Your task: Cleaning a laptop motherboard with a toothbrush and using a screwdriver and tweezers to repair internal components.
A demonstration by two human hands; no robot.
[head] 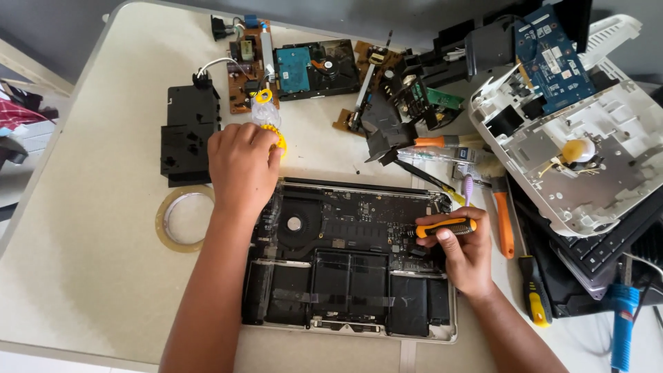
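A: Where are the hands?

B: Both are over an opened laptop point(349, 266) lying bottom-up on the counter point(90, 276), its cover off so the fan, circuit board and black battery cells show. The right hand point(464, 254) is at the laptop's right edge, its fingers point(442, 242) curled tight around a small orange-and-black screwdriver point(445, 227) held almost level, tip pointing left over the board.

A: And the left?

B: The left hand point(243, 166) rests knuckles-up at the laptop's upper left corner, closed over something yellow point(280, 138). Only a sliver of it shows beside the knuckles, so I cannot tell what it is. A small clear bottle with a yellow ring top point(264, 110) stands just beyond the hand.

A: What lies around them?

B: A roll of clear tape point(185, 218) sits to the left, near the forearm. A black plastic block point(188, 132) is above it. Along the far edge are a brown circuit board point(247, 65) and a bare hard drive point(316, 68). To the right, a larger orange-handled screwdriver point(503, 222) lies just beside the laptop, a yellow-and-black one point(536, 291) nearer the wrist, and a white plastic casing point(587, 148) is piled over a keyboard.
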